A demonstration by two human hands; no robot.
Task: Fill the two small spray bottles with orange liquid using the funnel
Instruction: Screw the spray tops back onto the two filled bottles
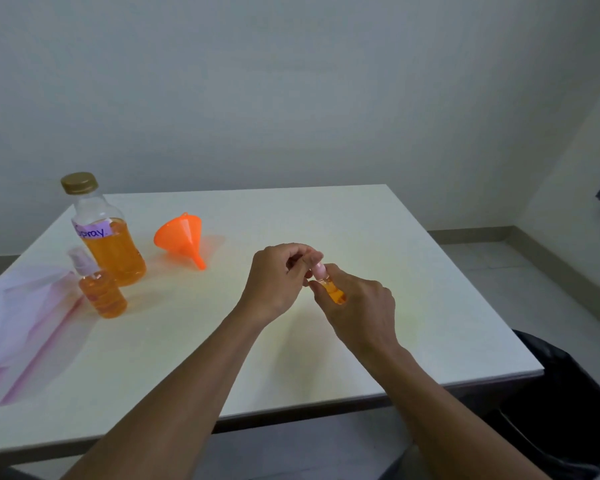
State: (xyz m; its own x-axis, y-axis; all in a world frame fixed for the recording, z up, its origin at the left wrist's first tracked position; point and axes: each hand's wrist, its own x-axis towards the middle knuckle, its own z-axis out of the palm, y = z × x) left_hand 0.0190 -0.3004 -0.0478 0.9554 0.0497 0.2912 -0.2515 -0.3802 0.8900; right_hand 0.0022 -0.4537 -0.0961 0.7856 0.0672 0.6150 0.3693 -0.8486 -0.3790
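white tabletop (326, 216) set against a plain pale wall. over the middle of it my right hand (364, 306) grips a small spray bottle (333, 292) holding orange liquid, fingers curled round its body and tilting it towards my left. my left hand (277, 282) pinches its pink sprayer top (318, 270) between thumb and fingertips. far left stands the big bottle (113, 251), gold cap on, about half full of orange liquid, its purple label handwritten "spray". just in front of it stands the other small spray bottle (103, 296), orange nearly to the neck, clear cap on. the orange funnel (182, 237) lies on its side beside the big bottle, spout towards me. a clear zip bag (21, 327) with pink stripes lies at the left edge.
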